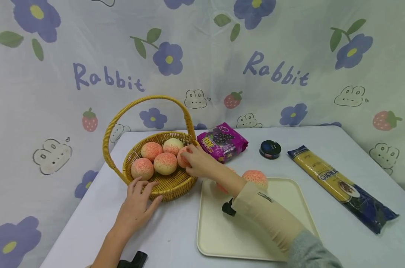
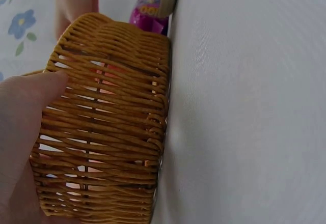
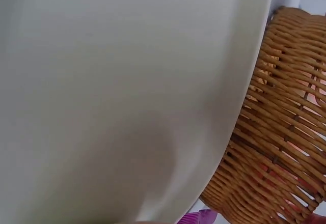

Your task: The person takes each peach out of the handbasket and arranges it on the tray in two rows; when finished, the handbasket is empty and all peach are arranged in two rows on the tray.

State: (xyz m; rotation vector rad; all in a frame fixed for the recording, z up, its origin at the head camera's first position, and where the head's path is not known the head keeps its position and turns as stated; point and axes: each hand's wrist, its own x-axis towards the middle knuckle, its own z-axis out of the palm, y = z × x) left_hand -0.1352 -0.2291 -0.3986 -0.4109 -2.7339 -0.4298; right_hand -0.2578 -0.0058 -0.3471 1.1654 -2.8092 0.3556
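Head view shows me the right grip (image 1: 200,162) pinching a peach (image 1: 182,159) at the basket's (image 1: 176,193) right side, left grip (image 1: 138,204) holding its near rim, another peach (image 1: 256,178) rightward on the tray (image 1: 242,238).

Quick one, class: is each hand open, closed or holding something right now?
Left hand: open, resting against the wicker basket.
Right hand: holding a pink-speckled ball at the basket's right side.

The peaches (image 1: 165,163) are cream speckled with coral pink, the wicker basket (image 1: 175,192) golden brown, the tray (image 1: 249,234) plain cream.
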